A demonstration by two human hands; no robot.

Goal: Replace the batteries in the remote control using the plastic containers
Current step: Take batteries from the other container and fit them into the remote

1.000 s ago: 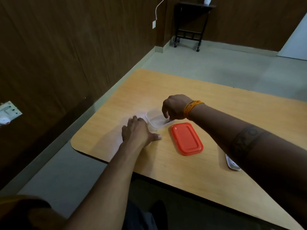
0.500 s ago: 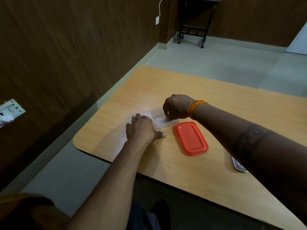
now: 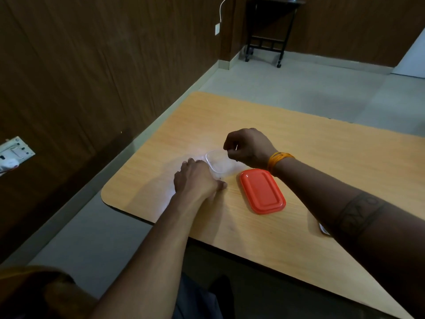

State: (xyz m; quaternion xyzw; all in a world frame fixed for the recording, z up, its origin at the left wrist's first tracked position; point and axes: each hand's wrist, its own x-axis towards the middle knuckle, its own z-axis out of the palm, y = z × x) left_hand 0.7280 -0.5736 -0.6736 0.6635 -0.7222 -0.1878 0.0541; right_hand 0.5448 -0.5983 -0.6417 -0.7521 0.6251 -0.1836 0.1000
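Note:
A clear plastic container (image 3: 220, 161) stands open on the wooden table (image 3: 322, 143). Its orange lid (image 3: 262, 192) lies flat just to the right. My left hand (image 3: 197, 178) rests palm down and grips the container's near left corner between fingers and thumb. Just above the container's far right rim, my right hand (image 3: 249, 146) hovers with its fingers curled shut on a thin pale thing that looks like a battery (image 3: 236, 147). A white object (image 3: 323, 229), perhaps the remote, peeks out from under my right forearm.
The table's rounded near left corner (image 3: 108, 196) is close to my left hand. A wood-panelled wall with a switch plate (image 3: 13, 153) runs along the left. A dark metal stand (image 3: 266, 31) sits on the floor at the back.
My right hand has lifted out of the container with its fingers pinched together. My left hand has stayed on the container.

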